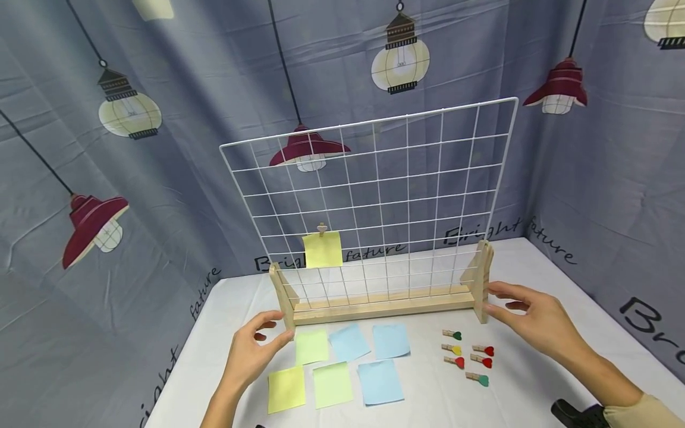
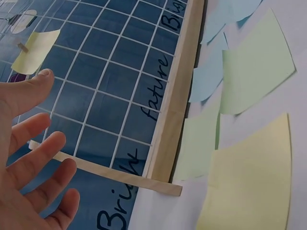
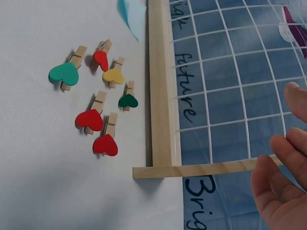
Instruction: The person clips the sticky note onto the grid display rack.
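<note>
A white wire grid [image 1: 408, 116] stands in a wooden base [image 1: 385, 304] with a side foot at each end. My left hand [image 1: 254, 351] is at the left foot [image 1: 283, 294], its fingers loosely bent and spread. On the other side, my right hand [image 1: 540, 321] is beside the right foot [image 1: 483, 279], fingers slightly curved. Both wrist views show empty palms; whether any fingertip touches wood I cannot tell. A yellow sticky note [image 1: 323, 249] hangs low on the grid's left part under a small wooden clothespin [image 1: 321, 228].
Before the base lie a yellow note [image 1: 286, 389], green notes [image 1: 333, 385] and blue notes [image 1: 381, 382]. Right of them lie several heart clothespins, including red [image 1: 481, 360], yellow [image 1: 452, 349] and teal [image 1: 477, 378]. A lamp-print curtain [image 1: 187, 119] surrounds the white table [image 1: 428, 398]. A black object [image 1: 578, 414] is by the right forearm.
</note>
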The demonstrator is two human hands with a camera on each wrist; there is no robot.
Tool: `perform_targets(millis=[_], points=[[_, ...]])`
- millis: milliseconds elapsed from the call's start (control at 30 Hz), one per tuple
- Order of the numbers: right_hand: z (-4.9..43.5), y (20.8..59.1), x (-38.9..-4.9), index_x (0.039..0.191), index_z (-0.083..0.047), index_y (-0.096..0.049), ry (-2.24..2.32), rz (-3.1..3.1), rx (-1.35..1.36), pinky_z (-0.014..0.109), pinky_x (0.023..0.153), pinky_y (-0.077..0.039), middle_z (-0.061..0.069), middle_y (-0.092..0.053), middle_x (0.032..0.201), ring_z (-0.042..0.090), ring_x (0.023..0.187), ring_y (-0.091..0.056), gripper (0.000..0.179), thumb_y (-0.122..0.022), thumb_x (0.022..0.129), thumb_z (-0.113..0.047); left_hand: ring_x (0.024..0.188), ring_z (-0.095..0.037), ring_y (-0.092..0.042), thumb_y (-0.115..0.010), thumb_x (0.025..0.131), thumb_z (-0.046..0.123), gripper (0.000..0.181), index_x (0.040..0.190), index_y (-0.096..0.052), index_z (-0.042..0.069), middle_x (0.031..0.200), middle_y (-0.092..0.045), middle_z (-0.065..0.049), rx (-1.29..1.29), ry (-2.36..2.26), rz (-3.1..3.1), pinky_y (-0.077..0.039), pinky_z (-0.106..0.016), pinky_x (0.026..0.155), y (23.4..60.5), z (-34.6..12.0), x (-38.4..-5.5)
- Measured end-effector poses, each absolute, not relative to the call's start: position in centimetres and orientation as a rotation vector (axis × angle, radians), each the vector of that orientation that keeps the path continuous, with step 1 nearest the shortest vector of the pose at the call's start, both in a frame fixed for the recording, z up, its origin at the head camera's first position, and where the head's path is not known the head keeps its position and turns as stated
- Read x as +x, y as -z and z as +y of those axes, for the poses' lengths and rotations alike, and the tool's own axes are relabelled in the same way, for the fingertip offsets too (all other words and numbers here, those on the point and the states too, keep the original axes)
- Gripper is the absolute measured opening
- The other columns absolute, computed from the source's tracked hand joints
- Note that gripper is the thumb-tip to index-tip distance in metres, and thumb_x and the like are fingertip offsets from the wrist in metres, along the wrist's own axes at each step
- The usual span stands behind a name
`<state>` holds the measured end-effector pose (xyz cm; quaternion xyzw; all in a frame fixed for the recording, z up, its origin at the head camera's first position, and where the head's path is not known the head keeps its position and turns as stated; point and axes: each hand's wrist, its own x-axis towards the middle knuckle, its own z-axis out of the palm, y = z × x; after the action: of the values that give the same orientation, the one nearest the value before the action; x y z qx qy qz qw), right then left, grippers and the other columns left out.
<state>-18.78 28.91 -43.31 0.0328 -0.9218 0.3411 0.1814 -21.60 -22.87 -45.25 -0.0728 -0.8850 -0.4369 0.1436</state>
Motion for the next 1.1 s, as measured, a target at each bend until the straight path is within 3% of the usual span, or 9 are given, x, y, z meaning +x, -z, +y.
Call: perform_targets(millis=[100,167,433,600,933,1100], points=[[29.1,43.6,-18.9,0.133,-0.006,-0.068,-0.971,-2.581,0.092,0.016,0.074,-0.052,0.019,-0.073,0.125,0.015,0.096,-0.07,0.055,-0.083,0.089,-0.034,0.106,-0.016,-0.066,-0.087,0.083,0.026,0.039,0.119,-0.073,0.02,0.119,-0.073,0.007,-0.154,1.262,-2.592,-0.049,-0.032,0.085,45.9,-23.1,-21.3],[29.2,43.9,-19.0,0.133,-0.005,-0.068,-0.974,-2.576,0.08,0.016,0.074,-0.053,0.019,-0.073,0.124,0.01,0.093,-0.069,0.055,-0.083,0.088,-0.034,0.105,-0.016,-0.066,-0.087,0.084,0.028,0.038,0.118,-0.073,0.022,0.118,-0.073,0.006,-0.118,1.265,-2.626,-0.049,-0.032,0.085,46.4,-23.3,-21.1],[29.5,44.8,-19.0,0.134,-0.001,-0.065,-1.001,-2.6,0.07,0.018,0.07,-0.053,0.024,-0.072,0.124,0.039,0.1,-0.071,0.058,-0.082,0.089,-0.033,0.1,-0.016,-0.065,-0.087,0.083,0.036,0.035,0.114,-0.073,0.028,0.115,-0.074,0.008,-0.066,1.284,-2.67,-0.048,-0.033,0.082,47.9,-23.6,-20.5],[29.3,45.0,-19.0,0.133,-0.003,-0.066,-1.026,-2.599,0.068,0.019,0.07,-0.053,0.024,-0.072,0.124,0.04,0.1,-0.071,0.055,-0.083,0.089,-0.03,0.1,-0.021,-0.065,-0.086,0.083,0.039,0.036,0.114,-0.074,0.025,0.114,-0.074,0.005,-0.022,1.275,-2.69,-0.045,-0.029,0.079,48.6,-23.8,-20.2],[29.2,45.0,-18.9,0.136,-0.003,-0.065,-1.047,-2.63,0.039,0.021,0.068,-0.053,0.026,-0.07,0.127,0.041,0.101,-0.071,0.057,-0.081,0.09,-0.035,0.089,-0.013,-0.062,-0.087,0.083,0.032,0.036,0.115,-0.074,0.02,0.112,-0.075,0.0,0.076,1.282,-2.707,-0.049,-0.029,0.078,50.8,-24.7,-20.1],[29.2,45.0,-18.9,0.137,-0.002,-0.064,-1.052,-2.634,0.051,0.019,0.07,-0.053,0.025,-0.068,0.13,0.042,0.104,-0.069,0.061,-0.08,0.091,-0.038,0.088,-0.011,-0.06,-0.087,0.082,0.037,0.04,0.115,-0.074,0.019,0.11,-0.075,0.002,0.107,1.24,-2.742,-0.051,-0.03,0.082,51.9,-24.9,-20.0]])
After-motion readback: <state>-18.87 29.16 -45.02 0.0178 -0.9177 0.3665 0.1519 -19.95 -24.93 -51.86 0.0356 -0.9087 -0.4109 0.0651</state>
